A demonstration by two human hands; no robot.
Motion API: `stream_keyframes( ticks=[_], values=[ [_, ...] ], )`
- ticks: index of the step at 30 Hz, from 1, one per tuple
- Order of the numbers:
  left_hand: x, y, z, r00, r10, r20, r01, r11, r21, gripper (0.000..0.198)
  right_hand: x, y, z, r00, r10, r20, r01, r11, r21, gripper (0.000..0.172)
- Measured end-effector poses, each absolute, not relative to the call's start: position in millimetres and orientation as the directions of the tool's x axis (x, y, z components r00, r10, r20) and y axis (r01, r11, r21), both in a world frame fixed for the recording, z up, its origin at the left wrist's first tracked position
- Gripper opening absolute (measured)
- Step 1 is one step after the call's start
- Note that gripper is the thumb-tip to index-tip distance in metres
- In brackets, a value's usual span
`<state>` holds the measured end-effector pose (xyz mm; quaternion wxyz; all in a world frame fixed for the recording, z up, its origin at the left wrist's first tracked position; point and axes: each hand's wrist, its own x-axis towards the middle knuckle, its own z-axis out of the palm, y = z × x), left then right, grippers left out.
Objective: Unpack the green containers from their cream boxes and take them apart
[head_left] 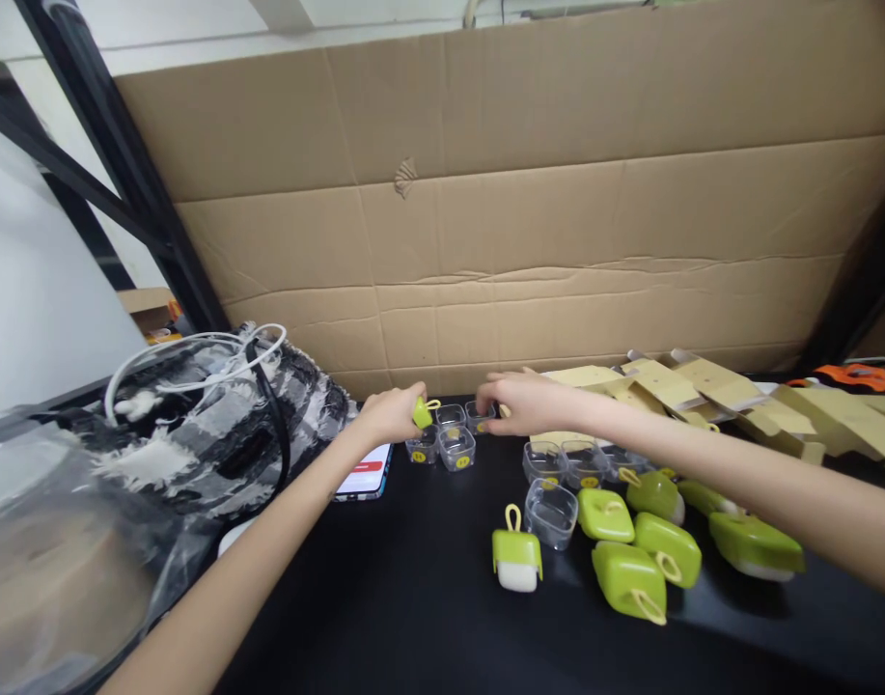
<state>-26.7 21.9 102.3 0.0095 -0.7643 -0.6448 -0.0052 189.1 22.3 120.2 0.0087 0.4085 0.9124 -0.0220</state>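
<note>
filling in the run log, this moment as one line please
left hand: holds green looped piece | right hand: at clear cup | nearby: other green pieces, phone

No text is readable: round yellow stickers [463, 462] on clear cups [456, 442] right of the phone [368, 476] carry small dark marks; its screen [373, 456] is illegible.

From my end I've got a black table [384, 598] with green looped pieces [628, 579], clear plastic cups [551, 514], yellowish cartons [666, 384] and a phone [365, 473] on it.
</note>
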Motion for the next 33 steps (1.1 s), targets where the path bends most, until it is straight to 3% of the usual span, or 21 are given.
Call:
stream_keyframes(
  ticks=[3, 5, 11, 15, 19, 21, 28, 32, 33],
  values=[
    [-34, 7, 112, 0.172, 0.979, 0.107, 0.983, -0.178, 0.047, 0.031, 219, 5, 125, -0.717, 0.681, -0.148, 0.693, 0.719, -0.051, 0.023],
    [-39, -7, 116, 0.187, 0.968, 0.170, 0.973, -0.205, 0.100, 0.031, 230, -5, 119, -0.721, 0.670, -0.178, 0.686, 0.725, -0.052, 0.029],
    [-41, -49, 98, 0.289, 0.924, 0.250, 0.910, -0.346, 0.226, 0.021, 221, -3, 95, -0.776, 0.627, -0.070, 0.631, 0.770, -0.099, 0.025],
    [-41, -60, 77, 0.256, 0.913, 0.318, 0.906, -0.341, 0.250, 0.021, 206, 15, 95, -0.800, 0.600, 0.020, 0.598, 0.800, -0.047, 0.020],
    [-49, -60, 63, 0.223, 0.900, 0.374, 0.892, -0.343, 0.294, 0.019, 190, 30, 95, -0.818, 0.575, 0.006, 0.575, 0.818, -0.009, 0.014],
    [-53, -59, 59, 0.211, 0.895, 0.394, 0.883, -0.347, 0.316, 0.019, 186, 33, 95, -0.819, 0.573, -0.017, 0.573, 0.819, -0.012, 0.019],
    [-60, -57, 55, 0.203, 0.870, 0.449, 0.851, -0.384, 0.358, 0.018, 242, 17, 126, -0.712, 0.697, -0.084, 0.700, 0.713, -0.025, 0.021],
    [-61, -58, 56, 0.233, 0.821, 0.522, 0.842, -0.439, 0.315, 0.017, 284, 6, 122, -0.529, 0.837, -0.137, 0.844, 0.536, 0.021, 0.006],
    [-61, -59, 57, 0.235, 0.809, 0.539, 0.841, -0.448, 0.304, 0.018, 289, 5, 115, -0.476, 0.871, -0.119, 0.876, 0.482, 0.031, 0.011]
  ],
)
